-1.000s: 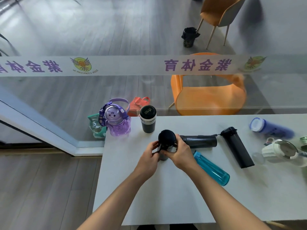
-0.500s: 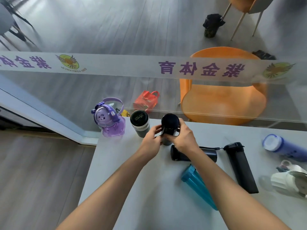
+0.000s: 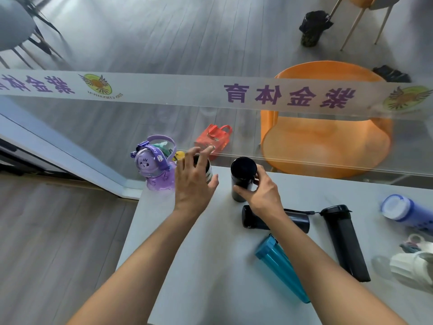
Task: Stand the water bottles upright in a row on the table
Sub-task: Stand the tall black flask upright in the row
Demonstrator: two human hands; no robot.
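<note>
A black bottle (image 3: pixel 242 174) stands upright near the table's far edge, and my right hand (image 3: pixel 262 192) grips its lower body. My left hand (image 3: pixel 194 181) hovers open, fingers spread, in front of an upright black-and-silver flask (image 3: pixel 209 171) that it mostly hides. A purple bear-shaped bottle (image 3: pixel 154 170) stands at the far left corner. Lying flat on the white table (image 3: pixel 210 266) are a black flask (image 3: pixel 295 220) partly under my right forearm, a teal bottle (image 3: pixel 281 268), a tall black bottle (image 3: pixel 344 240), a blue bottle (image 3: pixel 405 211) and a white bottle (image 3: pixel 414 266).
A glass partition with a printed band (image 3: pixel 210 95) runs along the table's far edge. Behind it stand an orange chair (image 3: pixel 328 141) and a red bag (image 3: pixel 214 140). The table's left edge drops to wooden floor (image 3: pixel 58 242).
The black bottle has been set upright on the table beside the black-and-silver flask. My left hand has let go of it and moved left, fingers spread. My right hand still holds it.
</note>
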